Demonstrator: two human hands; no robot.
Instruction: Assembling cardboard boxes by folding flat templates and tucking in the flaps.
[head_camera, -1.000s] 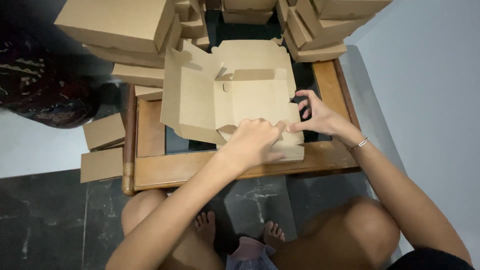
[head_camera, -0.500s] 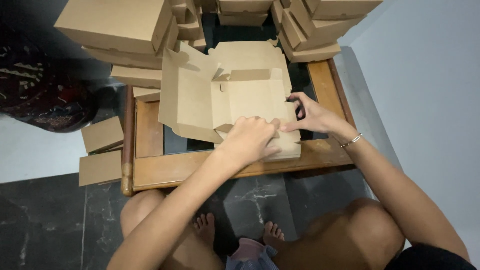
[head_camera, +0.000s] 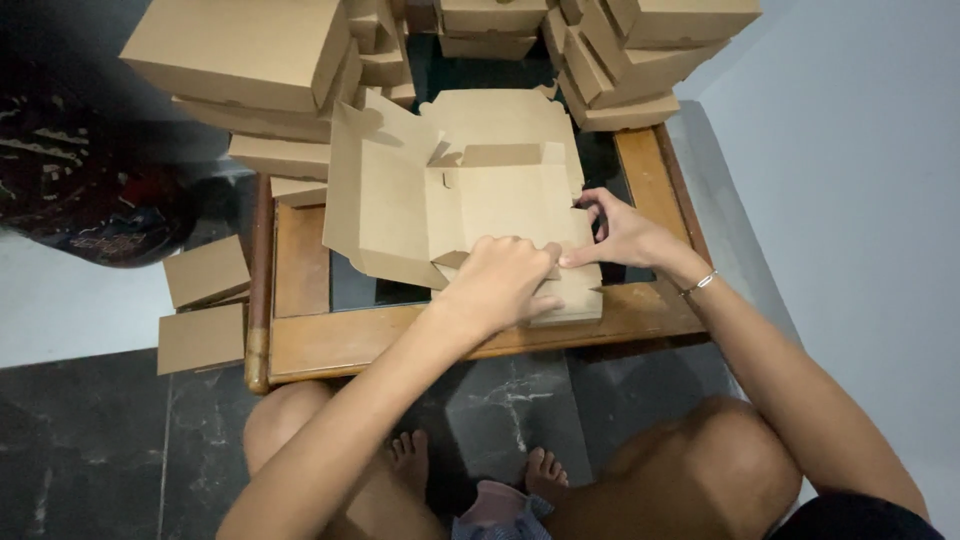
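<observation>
So there's a half-folded cardboard box (head_camera: 470, 205) lying flat-ish on the wooden counter (head_camera: 330, 340), plain brown, no print or label I can make out on it. Its long axis runs roughly left to right across the counter, with the big left flap (head_camera: 370, 210) tipped up and leaning outward, and the lid panel (head_camera: 500, 120) pointing away from the person toward the stacks at the back. The near edge of the box sits right at the front rail of the counter. The left hand (head_camera: 500, 280) is curled down on the near front wall of the box, fingers folded over and pressing it, so it's closed onto the cardboard. The right hand (head_camera: 625, 235) is at the right side of the box, fingers pinching the side flap there, thumb tip pointing in and almost meeting the left hand. There's a thin bracelet (head_camera: 700, 283) on the right wrist. Behind the box are stacks of finished boxes, same brown colour, closed and rectangular: one pile at the back left (head_camera: 250, 60) and another at the back right (head_camera: 650, 50), some sitting crooked. Down on the floor left of the counter are a couple of flat cardboard pieces (head_camera: 205, 300). Bare feet (head_camera: 480, 470) show under the counter's front edge on dark stone tile.
</observation>
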